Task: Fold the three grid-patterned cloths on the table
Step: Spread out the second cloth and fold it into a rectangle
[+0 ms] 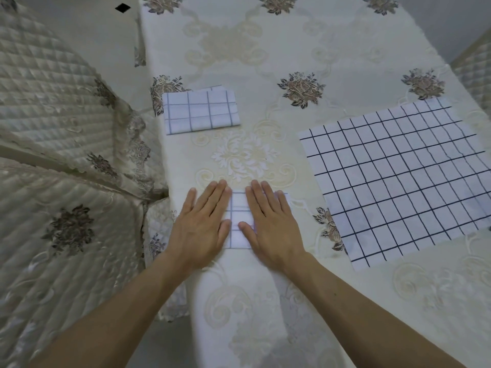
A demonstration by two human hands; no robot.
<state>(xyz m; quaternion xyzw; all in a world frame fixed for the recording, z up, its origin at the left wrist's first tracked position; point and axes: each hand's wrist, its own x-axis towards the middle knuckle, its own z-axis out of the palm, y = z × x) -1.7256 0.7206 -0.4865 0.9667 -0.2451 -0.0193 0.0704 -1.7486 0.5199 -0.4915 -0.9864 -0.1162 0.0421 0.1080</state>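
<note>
White cloths (pixel 200 110) (pixel 240 208) (pixel 398 179): two folded, one flat

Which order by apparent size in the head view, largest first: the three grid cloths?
1. Spread cloth at right.
2. Folded cloth at far left.
3. Cloth under the hands: smallest visible patch, but the left hand and right hand cover its sides, so 2 versus 3 is unsure.

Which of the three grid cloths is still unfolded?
The large dark-lined cloth on the right lies spread flat; the far-left cloth and the cloth under the hands are folded small.
</note>
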